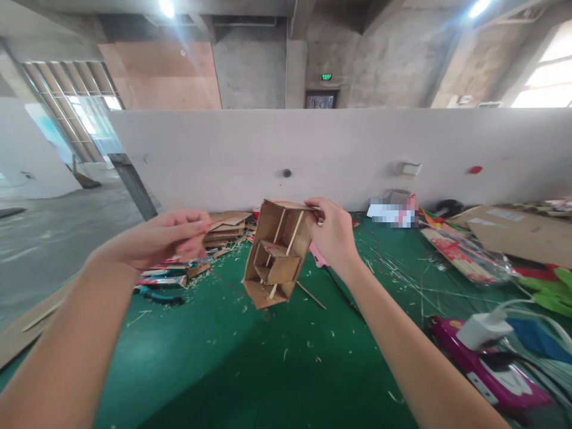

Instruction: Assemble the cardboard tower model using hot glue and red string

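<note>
A small cardboard frame [255,262] with thin wooden sticks and a smaller cardboard box inside hangs tilted above the green table. My right hand [330,232] pinches its upper right corner. To the left, my left hand [179,235] has its fingers closed on a thin red string [220,222], which runs toward the top of the frame. More of the red string droops below my left hand toward the frame's lower edge.
Cardboard pieces [232,219] are stacked at the back left, near teal-handled pliers [161,296]. A pink glue gun [318,256] lies behind the frame. At right are a purple power strip [487,363], packaged sticks [465,253] and a cardboard sheet [518,232]. Scraps dot the green table [268,369].
</note>
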`<state>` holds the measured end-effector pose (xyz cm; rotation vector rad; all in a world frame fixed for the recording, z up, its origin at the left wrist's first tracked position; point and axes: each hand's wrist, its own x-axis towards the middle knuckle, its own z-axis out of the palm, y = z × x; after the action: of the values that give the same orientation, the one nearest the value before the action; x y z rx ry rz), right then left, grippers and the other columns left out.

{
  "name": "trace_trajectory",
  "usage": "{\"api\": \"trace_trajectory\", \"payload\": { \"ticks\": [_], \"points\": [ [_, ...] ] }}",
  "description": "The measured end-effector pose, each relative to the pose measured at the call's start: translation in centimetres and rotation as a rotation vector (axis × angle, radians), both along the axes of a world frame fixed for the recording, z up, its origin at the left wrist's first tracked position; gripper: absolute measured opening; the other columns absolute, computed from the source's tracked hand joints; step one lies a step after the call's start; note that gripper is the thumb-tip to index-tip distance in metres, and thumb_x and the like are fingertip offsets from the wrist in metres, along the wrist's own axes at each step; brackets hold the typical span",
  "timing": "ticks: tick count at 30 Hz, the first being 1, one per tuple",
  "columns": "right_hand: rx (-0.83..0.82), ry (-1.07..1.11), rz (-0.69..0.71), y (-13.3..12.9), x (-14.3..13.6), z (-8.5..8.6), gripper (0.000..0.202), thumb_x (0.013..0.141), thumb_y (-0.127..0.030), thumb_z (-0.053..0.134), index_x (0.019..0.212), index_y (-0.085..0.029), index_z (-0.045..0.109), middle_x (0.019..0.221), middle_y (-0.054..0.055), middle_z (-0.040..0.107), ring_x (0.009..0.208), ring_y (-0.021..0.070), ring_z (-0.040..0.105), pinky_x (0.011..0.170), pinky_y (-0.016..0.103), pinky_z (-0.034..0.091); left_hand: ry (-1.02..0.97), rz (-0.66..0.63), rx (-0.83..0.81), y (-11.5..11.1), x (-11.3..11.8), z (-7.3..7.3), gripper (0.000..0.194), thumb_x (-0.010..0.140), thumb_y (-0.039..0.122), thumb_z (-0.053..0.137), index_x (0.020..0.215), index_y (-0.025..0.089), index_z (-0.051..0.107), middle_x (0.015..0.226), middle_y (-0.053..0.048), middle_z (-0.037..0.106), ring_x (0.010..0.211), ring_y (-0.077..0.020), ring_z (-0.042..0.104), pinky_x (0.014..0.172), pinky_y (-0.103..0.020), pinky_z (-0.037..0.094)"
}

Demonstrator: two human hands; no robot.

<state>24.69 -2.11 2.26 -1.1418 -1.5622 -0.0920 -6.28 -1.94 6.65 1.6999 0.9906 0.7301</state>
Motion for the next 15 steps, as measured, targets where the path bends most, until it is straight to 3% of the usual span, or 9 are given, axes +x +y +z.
{"api": "trace_trajectory", "payload": {
  "ticks": [3,7,11,15],
  "points": [
    [-0.036,0.003,-0.008,-0.6,0.9,1.5,0.028,0.08,-0.011,0.051,0.1,-0.016,0.069,0.097,0.008,0.072,0.086,0.0214,0.067,0.082,0.038,0.051,-0.002,0.073,0.019,0.6,-4.6,0.7,0.028,0.077,0.046,0.066,0.092,0.024,0.056,0.046,0.009,0.032,0.04,-0.0033,0.025,0.046,-0.019,0.02],
    [-0.174,0.073,-0.012,-0.2,2.7,1.7,0.025,0.08,-0.014,0.051,0.098,-0.015,0.068,0.095,0.009,0.072,0.083,0.0224,0.068,0.082,0.04,0.052,0.055,0.197,0.032,2.8,-8.7,1.8,0.024,0.081,0.036,0.062,0.098,0.022,0.053,0.051,0.009,0.034,0.045,-0.0006,0.026,0.052,-0.019,0.013],
    [-0.3,0.135,0.053,1.5,4.2,0.0,0.024,0.079,-0.017,0.053,0.099,-0.015,0.066,0.1,0.011,0.071,0.091,0.024,0.066,0.081,0.04,0.052,0.031,0.396,0.106,6.4,-9.9,2.4,0.016,0.084,0.031,0.057,0.097,0.021,0.053,0.055,0.008,0.029,0.049,-0.0009,0.018,0.054,-0.022,0.008],
    [-0.486,0.211,0.233,2.2,4.3,-1.5,0.029,0.077,-0.015,0.051,0.103,-0.016,0.064,0.103,0.01,0.07,0.088,0.0212,0.066,0.071,0.033,0.053,0.283,0.5,0.248,9.4,-9.5,2.3,0.02,0.083,0.037,0.057,0.092,0.02,0.053,0.05,0.008,0.023,0.048,-0.0042,0.019,0.052,-0.02,0.016]
  ]
}}
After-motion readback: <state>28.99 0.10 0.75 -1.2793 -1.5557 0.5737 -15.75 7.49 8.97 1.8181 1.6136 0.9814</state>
